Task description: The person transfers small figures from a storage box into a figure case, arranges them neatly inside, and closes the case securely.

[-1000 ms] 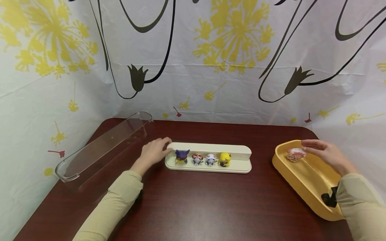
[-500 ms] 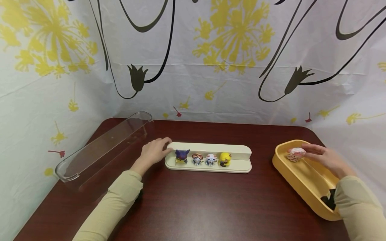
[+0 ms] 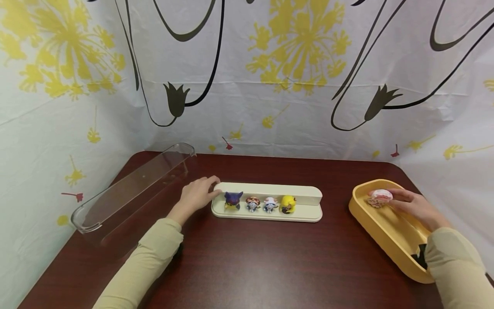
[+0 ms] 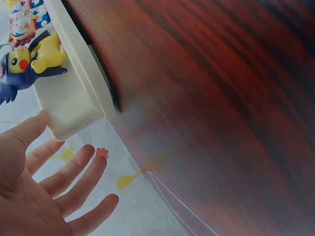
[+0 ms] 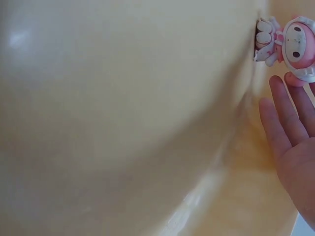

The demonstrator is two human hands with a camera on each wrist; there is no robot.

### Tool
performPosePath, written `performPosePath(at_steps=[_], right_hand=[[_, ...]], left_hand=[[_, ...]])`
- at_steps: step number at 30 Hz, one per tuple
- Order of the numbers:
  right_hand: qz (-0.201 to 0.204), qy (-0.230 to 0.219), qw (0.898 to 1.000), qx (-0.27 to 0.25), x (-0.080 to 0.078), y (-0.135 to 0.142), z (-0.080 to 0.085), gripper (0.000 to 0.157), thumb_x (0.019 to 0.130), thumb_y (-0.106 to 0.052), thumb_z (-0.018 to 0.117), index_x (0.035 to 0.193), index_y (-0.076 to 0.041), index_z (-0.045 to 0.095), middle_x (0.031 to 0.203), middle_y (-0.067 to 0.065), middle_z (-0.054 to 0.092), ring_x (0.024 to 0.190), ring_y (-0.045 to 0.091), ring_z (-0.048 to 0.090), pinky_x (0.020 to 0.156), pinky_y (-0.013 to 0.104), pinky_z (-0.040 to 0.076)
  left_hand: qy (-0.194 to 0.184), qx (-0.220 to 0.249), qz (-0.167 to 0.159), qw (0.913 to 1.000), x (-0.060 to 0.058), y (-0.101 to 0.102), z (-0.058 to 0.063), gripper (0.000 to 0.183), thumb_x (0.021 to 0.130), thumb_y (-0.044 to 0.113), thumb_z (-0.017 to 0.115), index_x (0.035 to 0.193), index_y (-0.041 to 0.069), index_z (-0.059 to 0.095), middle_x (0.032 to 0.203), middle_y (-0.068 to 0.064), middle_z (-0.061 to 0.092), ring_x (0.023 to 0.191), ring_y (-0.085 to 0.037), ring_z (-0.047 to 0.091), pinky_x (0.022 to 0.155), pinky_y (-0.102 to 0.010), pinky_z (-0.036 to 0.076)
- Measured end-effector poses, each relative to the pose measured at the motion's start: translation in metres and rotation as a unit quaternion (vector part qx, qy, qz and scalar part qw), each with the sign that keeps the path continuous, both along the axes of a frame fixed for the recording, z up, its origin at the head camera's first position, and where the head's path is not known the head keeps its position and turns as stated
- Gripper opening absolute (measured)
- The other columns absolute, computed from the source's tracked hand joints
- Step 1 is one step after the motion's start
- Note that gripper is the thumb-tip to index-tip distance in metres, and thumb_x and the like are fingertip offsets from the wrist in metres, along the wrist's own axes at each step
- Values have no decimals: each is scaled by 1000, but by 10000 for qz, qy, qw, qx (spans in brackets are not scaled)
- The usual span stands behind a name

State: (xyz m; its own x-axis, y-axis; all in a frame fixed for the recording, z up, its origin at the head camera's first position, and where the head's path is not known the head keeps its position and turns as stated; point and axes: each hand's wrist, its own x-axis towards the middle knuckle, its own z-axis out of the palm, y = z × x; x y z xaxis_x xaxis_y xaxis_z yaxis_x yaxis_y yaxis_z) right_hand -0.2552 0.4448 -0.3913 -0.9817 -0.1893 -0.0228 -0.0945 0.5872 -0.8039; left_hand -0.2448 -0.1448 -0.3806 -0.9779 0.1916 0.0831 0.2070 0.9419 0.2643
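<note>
My left hand (image 3: 196, 193) rests at the left end of a cream display base (image 3: 308, 213), thumb and index finger touching its corner and the other fingers spread loose. On that base stand, left to right, a purple-and-yellow figurine (image 3: 233, 201), two small white-hatted or red-capped figurines (image 3: 252, 204) and a yellow-hooded figurine (image 3: 287, 204). At the right, inside a yellow tray (image 3: 370, 234), my right hand (image 3: 418, 208) pinches a pink-and-white figurine (image 3: 380, 198) by its head. The right wrist view shows its rabbit-like face; the thumb and index finger fall mostly outside that frame.
A black object (image 3: 420, 256) lies in the tray's near end, partly covered by the right sleeve (image 3: 453, 257). A long transparent cover (image 3: 135, 189) stands along the table's left side. A patterned white curtain (image 3: 247, 103) hangs behind the dark red table (image 3: 270, 262).
My right hand has lowered and moved left to the pink figurine, and its fingers have closed in on the head. The figurine has shifted slightly. The left hand stays at the base's corner.
</note>
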Motion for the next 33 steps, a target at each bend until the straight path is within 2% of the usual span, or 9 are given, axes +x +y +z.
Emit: performPosePath(at_steps=[3, 7, 11, 15, 19, 24, 26, 31, 33], right_hand=[[3, -100, 9994, -330, -1, 0, -2, 29, 86, -12, 58, 112, -21, 51, 93, -18, 56, 82, -4, 50, 67, 16, 43], [93, -122, 9989, -433, -3, 0, -4, 29, 86, -11, 58, 112, -22, 51, 94, -20, 56, 83, -5, 51, 66, 17, 43], [19, -111, 9999, -55, -5, -2, -4, 34, 87, -17, 58, 119, -14, 47, 94, -23, 54, 82, -7, 50, 66, 17, 42], [-150, -158, 9995, 232, -6, -4, -3, 39, 86, -24, 59, 120, -12, 46, 93, -27, 52, 81, -9, 48, 66, 16, 41], [-203, -220, 9994, 180, -7, -6, -4, 43, 86, -23, 59, 122, -5, 44, 93, -26, 53, 80, -7, 50, 65, 19, 43], [-141, -95, 9992, 364, -7, -5, -5, 50, 87, -23, 58, 123, 5, 39, 92, -23, 53, 80, -8, 48, 65, 16, 40], [-67, 19, 9991, 417, -7, -4, -5, 46, 87, -22, 57, 122, 3, 41, 91, -22, 53, 80, -8, 47, 65, 14, 38], [-18, 53, 9998, 204, -7, -4, -6, 29, 87, -20, 58, 113, -12, 49, 90, -20, 54, 80, -6, 49, 65, 16, 40], [-40, 55, 9997, 247, -7, -5, -5, 31, 87, -20, 58, 114, -9, 48, 90, -20, 55, 80, -6, 49, 65, 16, 40]], left_hand=[[20, 16, -9, 10000, 0, 0, -1, 30, 84, 41, 57, 107, 23, 54, 84, -2, 54, 65, -18, 48, 52, -33, 39], [15, 6, 3, 10000, -1, 0, -1, 30, 84, 41, 57, 107, 23, 54, 84, -2, 54, 64, -18, 48, 51, -33, 39], [-24, -4, 24, 10000, -1, 0, -1, 30, 83, 41, 57, 107, 23, 54, 84, -2, 54, 65, -18, 48, 51, -33, 39], [-31, -6, 35, 10000, -1, 0, -1, 30, 83, 41, 57, 107, 23, 54, 83, -2, 54, 64, -18, 47, 51, -32, 39], [-40, 0, 34, 10000, -1, 0, -2, 30, 84, 41, 57, 107, 23, 54, 82, -2, 53, 64, -18, 47, 51, -32, 38], [-49, -6, 37, 10000, -1, 0, -1, 29, 84, 41, 57, 107, 23, 54, 82, -1, 53, 64, -18, 47, 51, -33, 39], [-50, -9, 46, 10000, -1, 0, -1, 30, 84, 41, 57, 107, 23, 54, 82, -1, 53, 64, -18, 47, 51, -33, 39], [-33, -8, 54, 10000, -1, 0, -1, 30, 84, 41, 57, 108, 23, 54, 82, -1, 53, 64, -18, 48, 51, -33, 39], [-24, -7, 46, 10000, -1, 0, -1, 31, 83, 42, 57, 108, 23, 54, 83, -1, 53, 64, -18, 48, 51, -33, 39]])
